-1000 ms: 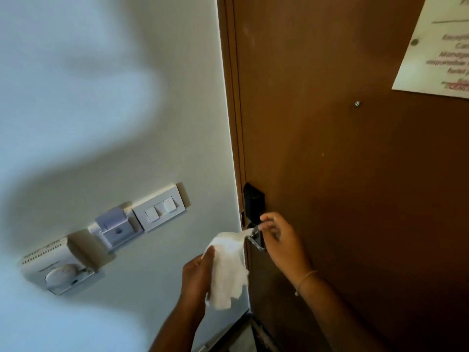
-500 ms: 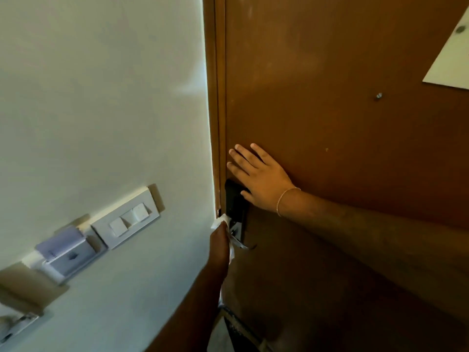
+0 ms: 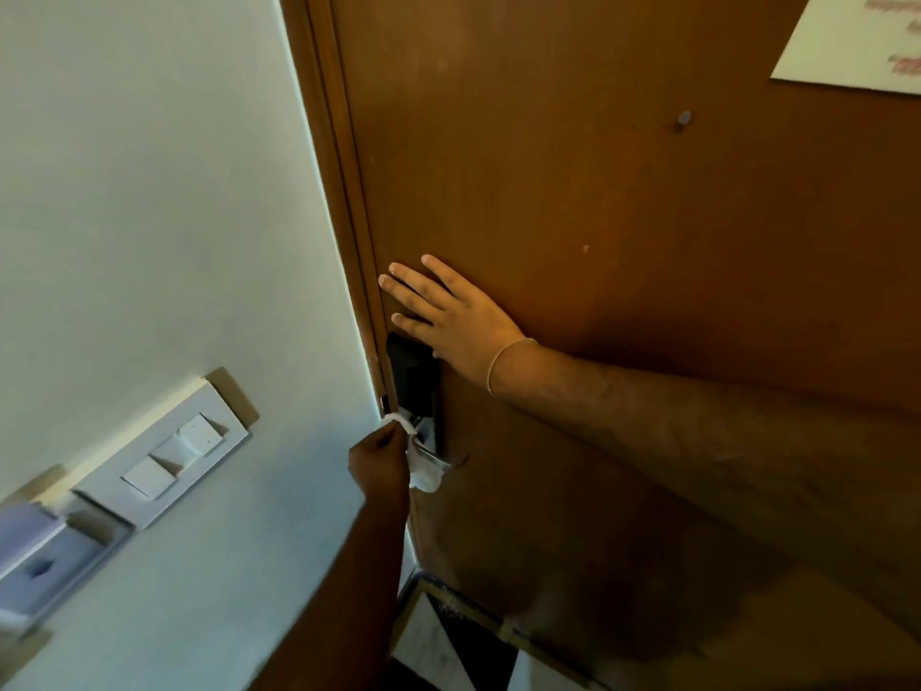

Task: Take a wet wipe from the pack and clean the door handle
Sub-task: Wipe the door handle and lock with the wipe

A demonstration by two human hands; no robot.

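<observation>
Head view, the only one: the person stands close to a brown door (image 3: 598,216), looking down along it. The left hand (image 3: 380,461) holds a white wet wipe (image 3: 421,473), fingers curled shut around the bunched cloth, and presses it against the metal door handle (image 3: 438,458) just below the black lock plate (image 3: 412,376). Part of the wipe hangs loose under the hand; another fold pokes out above the knuckles, touching the base of the handle. Only a short silver stretch of the handle shows past the wipe, so how much of it is covered cannot be told. The right hand (image 3: 451,316) lies flat on the door above the lock plate, fingers straight and slightly spread, gripping nothing; it looks to be steadying the door. A thin bracelet (image 3: 503,361) sits on that wrist. On the wall (image 3: 174,192) to the left are a switch panel (image 3: 172,453) and a card holder (image 3: 45,566), well apart from the work. A paper notice (image 3: 857,42) is fixed to the door at upper right. The wipe pack is not in view. Judgement on progress: the first part, taking a wipe out, is done, since the wipe is in hand and at the handle. The cleaning itself appears to be under way, wipe in contact with metal. Whether the lever's far end and underside have been wiped cannot be judged from here; that likely remains.
</observation>
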